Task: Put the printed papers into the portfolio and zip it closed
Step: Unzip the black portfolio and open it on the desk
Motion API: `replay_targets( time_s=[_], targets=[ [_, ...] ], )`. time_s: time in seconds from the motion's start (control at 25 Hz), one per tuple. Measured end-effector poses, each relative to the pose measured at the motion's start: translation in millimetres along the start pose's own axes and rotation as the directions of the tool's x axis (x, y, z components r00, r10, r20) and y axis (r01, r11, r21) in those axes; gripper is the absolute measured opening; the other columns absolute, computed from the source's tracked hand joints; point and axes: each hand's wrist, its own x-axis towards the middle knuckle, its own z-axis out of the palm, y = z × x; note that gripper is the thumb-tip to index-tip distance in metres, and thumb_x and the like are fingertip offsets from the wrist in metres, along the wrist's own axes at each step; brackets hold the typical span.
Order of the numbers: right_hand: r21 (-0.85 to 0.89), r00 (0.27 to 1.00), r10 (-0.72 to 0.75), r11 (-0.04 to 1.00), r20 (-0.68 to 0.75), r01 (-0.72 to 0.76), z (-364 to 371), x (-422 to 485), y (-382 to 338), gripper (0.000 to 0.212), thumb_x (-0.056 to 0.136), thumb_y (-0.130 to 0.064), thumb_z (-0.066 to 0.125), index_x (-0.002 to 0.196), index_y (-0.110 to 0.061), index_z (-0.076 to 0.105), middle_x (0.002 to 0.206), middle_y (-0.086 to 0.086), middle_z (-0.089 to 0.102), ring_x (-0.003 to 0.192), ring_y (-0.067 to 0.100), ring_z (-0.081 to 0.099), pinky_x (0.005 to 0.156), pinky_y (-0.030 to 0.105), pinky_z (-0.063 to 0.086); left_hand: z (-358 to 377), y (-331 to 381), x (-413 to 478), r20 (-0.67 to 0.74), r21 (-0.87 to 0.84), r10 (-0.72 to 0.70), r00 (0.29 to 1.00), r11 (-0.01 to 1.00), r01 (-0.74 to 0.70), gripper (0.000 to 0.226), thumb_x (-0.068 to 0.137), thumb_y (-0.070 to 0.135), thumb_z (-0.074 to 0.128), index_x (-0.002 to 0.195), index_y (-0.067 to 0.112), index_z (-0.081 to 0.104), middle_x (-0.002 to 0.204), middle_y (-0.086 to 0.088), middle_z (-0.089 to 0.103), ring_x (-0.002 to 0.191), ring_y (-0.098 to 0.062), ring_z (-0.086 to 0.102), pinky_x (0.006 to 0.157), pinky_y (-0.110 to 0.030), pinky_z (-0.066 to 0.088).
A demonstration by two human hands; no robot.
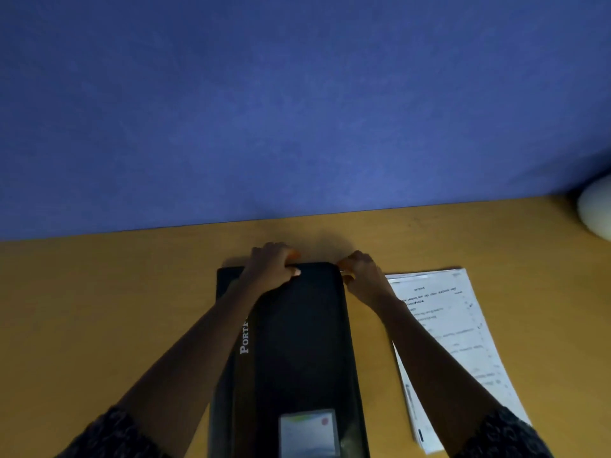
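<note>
Black zip portfolio (297,342) flat on wooden desk (115,309), lengthwise away from the body, card pocket (307,431) at its near end. Printed papers (453,332) just right of portfolio, on the desk – not yet inside. Left hand (269,264) curled over portfolio's far edge, thumb pressed on the cover, fingers wrapped behind. Right hand (358,271) at portfolio's far-right corner, fingertips pinched together, prob. on the zip pull – pull itself too small to make out. Step in hand, by the look: unzipping to open. Next: run zip round the right side w/ left hand bracing, flip cover open, then fetch the stack. Pale round obj. (595,209) far right of portfolio, blurred.
</note>
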Motion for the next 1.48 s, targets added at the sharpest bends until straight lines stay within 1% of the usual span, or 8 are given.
replay_targets(
  time_s=[0.32,0.48,0.64,0.84,0.96,1.12,1.24,1.48],
  targets=[
    [-0.236,0.992,-0.040,0.972,-0.117,0.011,12.2,-17.1,-6.6,0.020,0.085,-0.001,0.055,0.100,-0.002,0.067,0.099,0.016,0.066,0.097,0.032,0.061,0.070,0.039,0.055,29.1,29.5,22.1,-0.106,0.047,-0.053,0.993,0.997,0.058,0.025,0.086,0.029,0.068,0.107,0.015,0.065,0.111,-0.005,0.065,0.107,-0.026,0.056,0.096,-0.043,0.039],
    [-0.195,0.984,0.028,0.979,-0.178,-0.063,25.6,-57.4,-10.1,0.016,0.073,0.000,0.070,0.088,-0.004,0.069,0.088,0.012,0.067,0.087,0.032,0.066,0.055,0.035,0.056,29.2,27.9,25.1,-0.112,0.008,-0.043,0.993,0.999,0.044,0.023,0.085,0.025,0.069,0.106,0.017,0.067,0.113,-0.001,0.068,0.108,-0.024,0.057,0.097,-0.043,0.038],
    [-0.106,0.983,0.078,0.990,-0.165,-0.097,45.9,-109.8,-13.5,0.014,0.079,-0.004,0.070,0.093,-0.006,0.070,0.095,0.010,0.068,0.086,0.025,0.066,0.059,0.030,0.059,31.6,28.6,25.7,-0.135,0.041,-0.038,0.990,0.998,0.044,0.018,0.086,0.026,0.069,0.102,0.019,0.067,0.108,0.000,0.068,0.105,-0.022,0.057,0.096,-0.042,0.036],
    [-0.050,0.977,0.139,0.988,-0.161,-0.149,66.6,-184.1,-22.3,0.012,0.076,-0.005,0.074,0.088,-0.007,0.071,0.089,0.007,0.068,0.078,0.023,0.066,0.053,0.029,0.057,35.2,35.2,16.0,-0.188,0.238,-0.002,0.982,0.970,0.047,0.025,0.087,0.028,0.066,0.110,0.018,0.062,0.113,-0.003,0.064,0.107,-0.024,0.054,0.092,-0.042,0.039],
    [-0.013,0.970,0.204,0.978,-0.134,-0.208,74.5,-220.2,-27.7,0.013,0.081,-0.009,0.070,0.094,-0.009,0.071,0.094,0.005,0.067,0.083,0.021,0.066,0.056,0.030,0.057,48.1,48.2,-11.6,-0.184,0.440,0.244,0.952,0.887,-0.142,0.046,0.083,0.028,0.068,0.126,0.018,0.053,0.129,-0.004,0.053,0.119,-0.025,0.047,0.098,-0.041,0.039],
    [-0.008,0.954,0.238,0.970,-0.181,-0.243,80.9,-252.3,-39.0,0.019,0.069,-0.002,0.078,0.087,-0.009,0.073,0.084,0.006,0.068,0.074,0.023,0.067,0.049,0.030,0.054,96.8,68.0,-81.7,0.113,0.352,0.502,0.858,0.787,-0.507,0.052,0.085,0.029,0.066,0.135,0.027,0.050,0.147,-0.002,0.040,0.136,-0.024,0.031,0.112,-0.045,0.023],
    [-0.009,0.945,0.249,0.967,-0.210,-0.256,87.5,-278.5,-40.9,0.019,0.066,0.004,0.077,0.081,-0.006,0.072,0.078,0.009,0.065,0.071,0.027,0.066,0.048,0.033,0.053,129.7,75.7,-128.6,0.268,0.328,0.555,0.787,0.716,-0.616,0.048,0.088,0.030,0.063,0.134,0.029,0.052,0.151,0.000,0.036,0.141,-0.022,0.025,0.115,-0.047,0.018],
    [0.019,0.918,0.312,0.948,-0.245,-0.317,108.4,-333.4,-53.5,0.019,0.072,0.007,0.069,0.087,-0.005,0.071,0.081,0.010,0.065,0.075,0.028,0.064,0.054,0.036,0.054,164.0,95.4,-188.0,0.359,0.437,0.609,0.707,0.560,-0.704,0.038,0.091,0.023,0.058,0.129,0.020,0.057,0.142,-0.004,0.048,0.136,-0.024,0.032,0.115,-0.045,0.019]
  ],
)
